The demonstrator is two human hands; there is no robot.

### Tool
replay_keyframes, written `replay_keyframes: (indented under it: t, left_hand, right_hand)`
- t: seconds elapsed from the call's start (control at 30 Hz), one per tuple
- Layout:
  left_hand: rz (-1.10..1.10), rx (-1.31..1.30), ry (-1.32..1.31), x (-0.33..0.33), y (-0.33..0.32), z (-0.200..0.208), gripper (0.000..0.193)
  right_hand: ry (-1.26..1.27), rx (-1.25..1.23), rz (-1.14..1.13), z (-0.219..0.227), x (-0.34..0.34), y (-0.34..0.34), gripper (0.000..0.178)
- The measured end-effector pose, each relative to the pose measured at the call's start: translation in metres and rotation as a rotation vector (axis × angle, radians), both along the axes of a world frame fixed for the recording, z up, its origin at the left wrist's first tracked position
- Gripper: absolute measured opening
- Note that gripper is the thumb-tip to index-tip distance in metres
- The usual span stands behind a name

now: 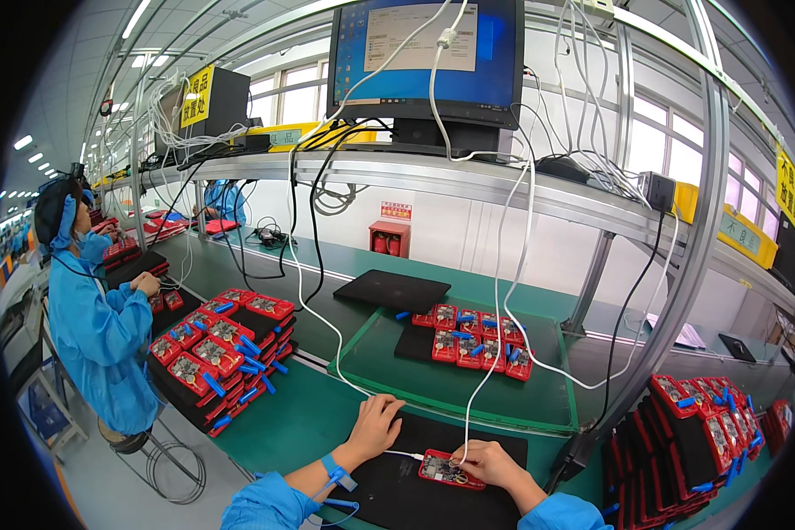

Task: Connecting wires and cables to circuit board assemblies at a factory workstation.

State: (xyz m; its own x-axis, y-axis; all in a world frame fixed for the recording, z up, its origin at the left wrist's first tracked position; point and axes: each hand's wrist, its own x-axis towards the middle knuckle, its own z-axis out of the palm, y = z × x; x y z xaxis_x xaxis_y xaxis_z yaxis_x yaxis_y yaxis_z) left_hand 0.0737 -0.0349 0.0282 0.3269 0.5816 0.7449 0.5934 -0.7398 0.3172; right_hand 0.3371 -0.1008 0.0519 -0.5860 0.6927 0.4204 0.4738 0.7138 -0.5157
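A small circuit board in a red tray (449, 469) lies on a black mat (371, 481) in front of me. My right hand (493, 463) pinches the lower end of a white cable (468, 415) at the board's right part; its tip is hidden by the fingers. Just left of the board, my left hand (375, 429) hovers or rests over the mat, fingers loosely bent and apart. Beside it, a white cable plug (408, 455) meets the board's left end. Another stretch of white cable (337, 358) runs down behind the left fingers. A blue wrist strap (337, 473) circles my left wrist.
Stacked red trays with boards and blue tabs stand left (223, 344) and right (702, 433). More red trays (468, 340) lie on a green mat (371, 362) ahead, near a black panel (391, 289). A monitor (428, 57) sits on the shelf above. A co-worker in blue (97, 322) works at left.
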Motion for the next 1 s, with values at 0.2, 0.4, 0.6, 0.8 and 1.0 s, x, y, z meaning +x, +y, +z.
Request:
replay_keyframes:
  t: [0.2,0.4,0.6,0.8,1.0]
  left_hand:
    - [-0.200,-0.085,0.077,0.002,-0.019,0.006,0.033]
    - [-0.395,-0.168,0.268,0.008,-0.013,-0.008,0.021]
    - [-0.372,-0.188,0.216,0.014,0.000,0.013,0.011]
    - [-0.414,-0.251,0.242,0.013,-0.011,-0.016,0.012]
    - [-0.453,-0.373,0.260,0.007,-0.026,-0.005,0.022]
  right_hand:
    - [0.038,0.019,-0.010,-0.001,-0.002,-0.012,0.012]
    - [0.024,0.058,-0.018,0.008,-0.003,-0.001,0.010]
    - [0.022,0.135,0.011,0.017,-0.001,0.022,0.012]
    - [0.023,0.079,-0.002,-0.006,0.002,0.006,0.009]
    - [0.029,0.007,-0.007,-0.009,0.004,-0.009,0.013]
